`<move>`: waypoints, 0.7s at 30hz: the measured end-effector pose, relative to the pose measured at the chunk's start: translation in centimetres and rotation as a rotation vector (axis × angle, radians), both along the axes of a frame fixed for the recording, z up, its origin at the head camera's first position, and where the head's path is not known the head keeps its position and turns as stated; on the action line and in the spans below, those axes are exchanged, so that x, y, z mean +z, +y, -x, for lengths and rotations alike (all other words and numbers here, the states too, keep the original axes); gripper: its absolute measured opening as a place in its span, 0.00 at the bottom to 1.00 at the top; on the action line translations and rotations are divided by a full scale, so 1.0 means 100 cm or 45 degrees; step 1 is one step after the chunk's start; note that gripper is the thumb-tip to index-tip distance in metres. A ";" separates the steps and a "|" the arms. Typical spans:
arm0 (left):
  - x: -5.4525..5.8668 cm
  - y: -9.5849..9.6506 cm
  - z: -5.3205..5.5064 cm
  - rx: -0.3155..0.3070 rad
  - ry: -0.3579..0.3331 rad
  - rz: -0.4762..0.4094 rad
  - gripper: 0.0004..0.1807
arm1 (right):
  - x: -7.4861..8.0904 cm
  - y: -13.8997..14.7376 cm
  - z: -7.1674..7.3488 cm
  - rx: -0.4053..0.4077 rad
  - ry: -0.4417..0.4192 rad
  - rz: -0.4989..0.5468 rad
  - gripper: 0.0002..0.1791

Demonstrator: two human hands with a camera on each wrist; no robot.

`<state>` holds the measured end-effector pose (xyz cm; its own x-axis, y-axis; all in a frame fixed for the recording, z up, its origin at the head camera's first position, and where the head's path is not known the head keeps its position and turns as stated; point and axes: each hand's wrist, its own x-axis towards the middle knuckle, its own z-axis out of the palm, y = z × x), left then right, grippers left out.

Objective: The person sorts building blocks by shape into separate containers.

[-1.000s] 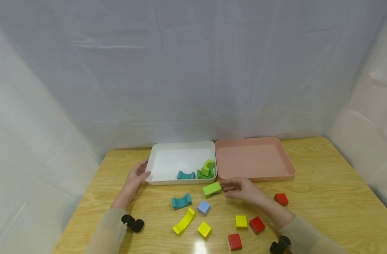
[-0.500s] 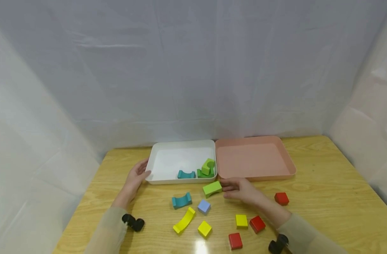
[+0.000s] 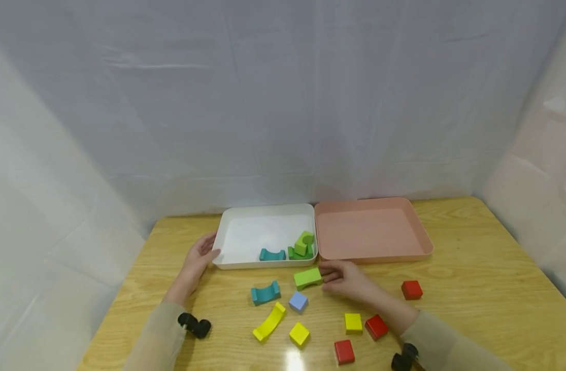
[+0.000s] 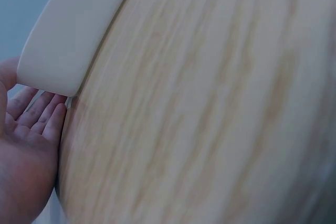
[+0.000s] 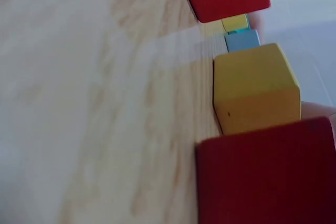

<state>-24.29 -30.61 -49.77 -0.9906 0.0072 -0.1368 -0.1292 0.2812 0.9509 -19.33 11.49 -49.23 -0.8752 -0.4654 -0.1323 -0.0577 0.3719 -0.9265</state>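
Note:
My left hand [image 3: 199, 257] holds the left end of the white tray [image 3: 246, 226], its thumb at the rim and fingers along the outside wall. In the left wrist view, the same hand [image 4: 26, 150] lies against the tray's corner [image 4: 73, 40]. My right hand [image 3: 348, 281] has its fingertips at the right end of a light green arch block [image 3: 308, 278], just in front of the tray. Its fingers are loosely extended. Inside the tray lie a teal arch block [image 3: 272, 255] and two green arch blocks [image 3: 301, 247], one leaning on the other.
A pink tray [image 3: 371, 226] adjoins the white one. On the table are a teal arch block [image 3: 266, 293], a yellow arch [image 3: 270, 322], a lavender cube [image 3: 298, 302], yellow cubes [image 3: 299, 335] and red cubes [image 3: 344, 352]. A red cube [image 5: 268, 177] looms close in the right wrist view.
My right hand has shifted slightly left, and the light green arch block has slid a little left with it. The left hand has stayed on the white tray.

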 end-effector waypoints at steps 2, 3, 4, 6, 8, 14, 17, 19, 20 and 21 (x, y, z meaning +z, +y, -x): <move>0.000 0.000 0.000 0.002 -0.002 0.001 0.36 | 0.001 -0.002 -0.002 -0.010 0.009 -0.014 0.30; 0.000 0.001 0.000 0.002 -0.002 0.002 0.36 | 0.002 -0.003 -0.004 -0.018 0.002 -0.018 0.29; 0.000 0.001 0.000 0.001 -0.001 0.003 0.36 | 0.003 -0.004 -0.005 -0.023 -0.002 -0.020 0.28; 0.000 0.001 -0.001 -0.001 0.000 0.002 0.36 | 0.005 -0.006 -0.007 -0.024 -0.002 -0.022 0.26; 0.000 0.001 -0.001 -0.002 0.001 0.000 0.36 | 0.005 -0.007 -0.009 -0.026 -0.002 -0.029 0.24; 0.000 0.000 0.000 -0.004 0.004 0.003 0.35 | 0.004 -0.011 -0.008 -0.018 0.030 -0.066 0.22; 0.000 0.000 0.000 -0.003 0.003 0.000 0.35 | 0.002 -0.013 -0.006 -0.027 0.031 -0.076 0.22; 0.000 0.000 0.000 -0.002 0.002 -0.002 0.35 | 0.001 -0.014 -0.005 -0.029 0.033 -0.078 0.22; 0.000 0.000 0.000 -0.002 0.001 0.000 0.35 | 0.001 -0.014 -0.005 -0.032 0.032 -0.082 0.23; 0.000 0.000 0.000 -0.002 0.001 -0.001 0.35 | 0.001 -0.014 -0.004 -0.033 0.033 -0.087 0.22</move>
<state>-24.28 -30.63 -49.75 -0.9907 0.0091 -0.1356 -0.1276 0.2806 0.9513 -18.90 10.04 -49.17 -0.8903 -0.4332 -0.1402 -0.0710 0.4361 -0.8971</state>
